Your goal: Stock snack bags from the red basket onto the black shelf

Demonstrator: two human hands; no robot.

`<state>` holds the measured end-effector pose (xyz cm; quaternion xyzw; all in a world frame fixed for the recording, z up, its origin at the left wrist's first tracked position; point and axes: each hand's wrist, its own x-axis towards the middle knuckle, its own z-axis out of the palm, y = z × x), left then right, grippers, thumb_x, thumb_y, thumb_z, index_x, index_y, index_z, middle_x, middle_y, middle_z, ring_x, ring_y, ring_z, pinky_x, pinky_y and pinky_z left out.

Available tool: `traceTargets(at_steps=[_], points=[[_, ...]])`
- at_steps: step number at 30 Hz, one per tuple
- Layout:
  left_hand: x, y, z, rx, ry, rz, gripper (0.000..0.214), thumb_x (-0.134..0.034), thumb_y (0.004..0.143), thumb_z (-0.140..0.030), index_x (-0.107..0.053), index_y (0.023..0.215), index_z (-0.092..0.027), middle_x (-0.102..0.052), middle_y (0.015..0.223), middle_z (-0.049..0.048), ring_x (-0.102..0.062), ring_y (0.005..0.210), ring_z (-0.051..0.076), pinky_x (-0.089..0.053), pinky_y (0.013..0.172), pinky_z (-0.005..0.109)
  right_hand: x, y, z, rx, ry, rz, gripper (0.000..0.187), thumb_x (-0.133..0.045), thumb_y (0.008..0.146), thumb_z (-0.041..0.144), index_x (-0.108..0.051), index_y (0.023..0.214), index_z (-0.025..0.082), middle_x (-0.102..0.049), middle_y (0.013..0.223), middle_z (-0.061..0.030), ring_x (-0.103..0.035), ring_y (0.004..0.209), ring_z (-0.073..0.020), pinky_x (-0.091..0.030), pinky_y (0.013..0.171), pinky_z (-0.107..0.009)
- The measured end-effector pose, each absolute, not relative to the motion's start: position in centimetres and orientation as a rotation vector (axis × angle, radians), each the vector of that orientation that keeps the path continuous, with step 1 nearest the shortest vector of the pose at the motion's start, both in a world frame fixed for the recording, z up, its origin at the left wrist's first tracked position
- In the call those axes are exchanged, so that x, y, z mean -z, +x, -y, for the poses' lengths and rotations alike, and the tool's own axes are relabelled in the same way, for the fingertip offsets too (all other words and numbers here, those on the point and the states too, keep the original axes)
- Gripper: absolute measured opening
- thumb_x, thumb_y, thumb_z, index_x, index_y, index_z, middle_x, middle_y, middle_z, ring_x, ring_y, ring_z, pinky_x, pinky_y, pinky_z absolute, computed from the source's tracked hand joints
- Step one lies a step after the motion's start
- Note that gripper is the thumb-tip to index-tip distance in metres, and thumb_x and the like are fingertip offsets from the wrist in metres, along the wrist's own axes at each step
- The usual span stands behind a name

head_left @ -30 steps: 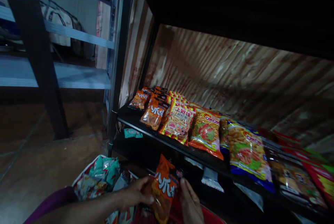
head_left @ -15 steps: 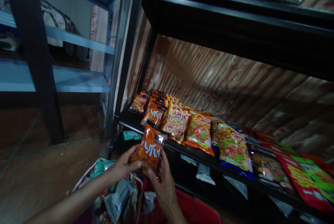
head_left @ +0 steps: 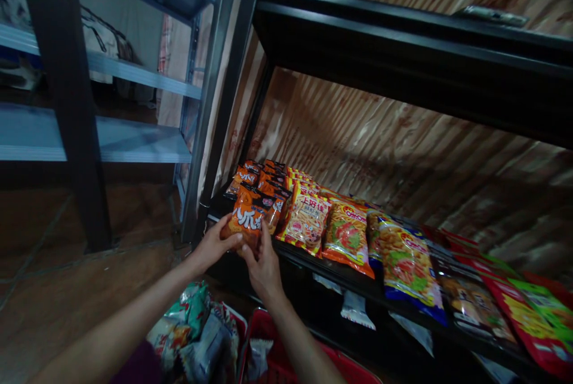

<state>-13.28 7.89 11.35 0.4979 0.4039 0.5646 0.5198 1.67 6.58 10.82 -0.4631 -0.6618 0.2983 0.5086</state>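
Note:
Both my hands hold one orange snack packet (head_left: 248, 214) with white lettering at the left front of a black shelf (head_left: 313, 260). My left hand (head_left: 213, 243) grips its lower left corner, and my right hand (head_left: 262, 263) pinches its bottom edge. The packet sits over the front of a row of matching orange packets (head_left: 263, 172). To its right lie a yellow snack bag (head_left: 305, 220) and an orange-red bag (head_left: 347, 234).
More bags run along the shelf to the right, a blue-edged one (head_left: 409, 267) and red ones (head_left: 528, 312). A red basket (head_left: 286, 360) and a heap of packets (head_left: 197, 330) sit below my arms. A blue metal rack (head_left: 134, 139) stands left; an upper black shelf (head_left: 403, 49) overhangs.
My hands have lifted the orange packet up out of the basket area and carried it forward to the left end of the shelf, onto the row of matching packets.

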Motion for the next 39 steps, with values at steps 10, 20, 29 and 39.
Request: traceTargets(at_steps=[10, 20, 29, 39], points=[[-14.9, -15.6, -14.1, -1.394, 1.583, -1.519, 0.058, -0.060, 0.076, -0.037, -0.048, 0.131, -0.022, -0.060, 0.124, 0.0067, -0.054, 0.113, 0.027, -0.038, 0.097, 0.035, -14.6, -2.8, -13.2, -0.415, -1.182, 1.759, 0.071, -0.044, 0.078, 0.015, -0.017, 0.144, 0.011, -0.031, 0.147, -0.0135, -0.030, 0.135, -0.0219, -0.025, 0.111, -0.041], [-15.8, -14.1, -16.6, -0.994, 1.853, -1.960, 0.061, -0.031, 0.090, -0.041, -0.021, 0.144, -0.015, -0.056, 0.124, 0.0203, -0.059, 0.106, 0.032, -0.041, 0.088, 0.040, -15.2, -3.5, -16.5, -0.371, -1.373, 1.873, 0.060, -0.037, 0.088, 0.025, -0.019, 0.145, 0.018, -0.052, 0.120, -0.0181, -0.055, 0.107, -0.0282, -0.045, 0.089, -0.041], [-15.2, -13.0, -17.7, -0.915, 1.740, -2.080, 0.052, -0.028, 0.089, -0.031, -0.031, 0.137, -0.013, -0.054, 0.120, 0.0261, -0.056, 0.109, 0.038, -0.041, 0.083, 0.047, -15.7, -4.1, -17.0, -0.359, -1.607, 2.025, 0.061, -0.039, 0.088, 0.023, -0.018, 0.145, 0.020, -0.053, 0.111, -0.0203, -0.058, 0.102, -0.0311, -0.045, 0.083, -0.044], [-14.7, -13.3, -18.6, -0.988, 1.621, -2.088, 0.048, -0.035, 0.087, -0.040, -0.038, 0.129, -0.016, -0.057, 0.120, 0.0186, -0.056, 0.110, 0.030, -0.043, 0.088, 0.040, -15.9, -4.6, -17.9, -0.447, -1.647, 1.985, 0.053, -0.034, 0.091, 0.026, -0.022, 0.143, 0.020, -0.052, 0.115, -0.0188, -0.059, 0.102, -0.0257, -0.044, 0.088, -0.040]])
